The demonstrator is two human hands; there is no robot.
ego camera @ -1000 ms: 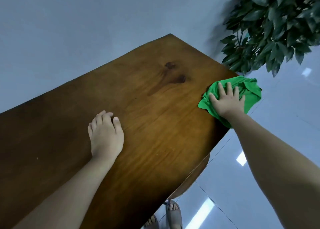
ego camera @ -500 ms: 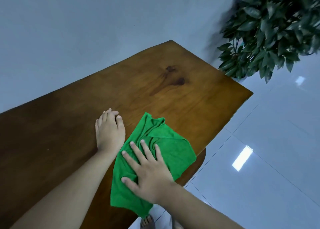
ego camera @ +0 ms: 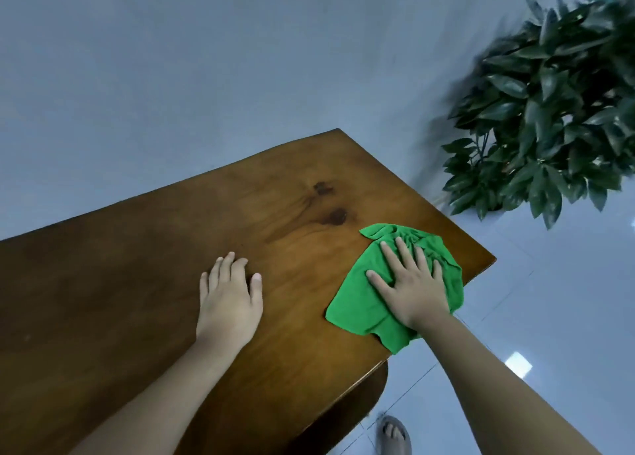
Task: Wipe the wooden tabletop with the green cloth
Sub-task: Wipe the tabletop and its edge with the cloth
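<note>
The wooden tabletop [ego camera: 144, 258] is dark brown with two dark knots near its far right part. A crumpled green cloth [ego camera: 357, 296] lies on the table's right side, close to the right edge, with one corner hanging over it. My right hand [ego camera: 412, 286] presses flat on the cloth with fingers spread. My left hand [ego camera: 230, 296] rests palm down on the bare wood to the left of the cloth, apart from it, holding nothing.
A leafy potted plant [ego camera: 549, 110] stands on the floor beyond the table's right end. A grey wall runs behind the table. Pale glossy floor tiles [ego camera: 549, 317] lie to the right. A foot in a sandal [ego camera: 393, 434] shows below the table edge.
My right hand has slid the green cloth from the near edge beside my left hand out to the right side of the table. My left hand has stayed in place.
</note>
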